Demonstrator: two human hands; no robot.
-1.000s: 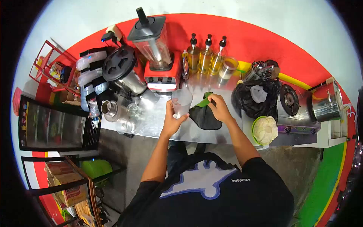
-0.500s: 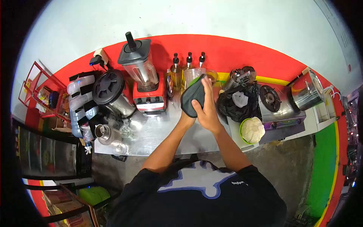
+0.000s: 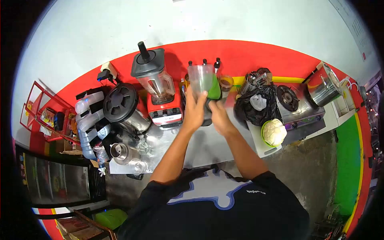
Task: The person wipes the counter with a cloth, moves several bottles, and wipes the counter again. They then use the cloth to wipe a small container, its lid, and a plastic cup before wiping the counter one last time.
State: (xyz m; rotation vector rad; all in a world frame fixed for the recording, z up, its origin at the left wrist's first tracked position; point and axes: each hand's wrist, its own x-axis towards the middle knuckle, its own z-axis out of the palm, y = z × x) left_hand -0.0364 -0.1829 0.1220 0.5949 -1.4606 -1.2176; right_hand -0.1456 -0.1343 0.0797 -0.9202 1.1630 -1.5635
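Observation:
My left hand (image 3: 194,113) is wrapped round the lower part of a clear, tall plastic cup (image 3: 200,76), held upright over the metal counter. Close beside it, my right hand (image 3: 221,119) grips a cloth (image 3: 215,90), green on one face and dark grey on the other. The cloth lies against the cup's right side, and some of it hangs between my hands. Motion smears the right fingers a little. Behind the cup, several dark-topped pump bottles (image 3: 217,64) stand along the wall, next to a jar with brown contents (image 3: 226,83).
A red blender (image 3: 166,114) and a black-lidded steel container (image 3: 120,103) stand left on the steel counter (image 3: 210,148). To the right are a black plastic bag (image 3: 256,114), a cauliflower (image 3: 275,133) in a green bowl, a gas stove (image 3: 306,114) and a steel pot (image 3: 325,91).
The cloth, earlier spread flat over my left hand with the right palm against it, is now in my right hand. My left hand has taken hold of the clear cup. The view has shifted slightly.

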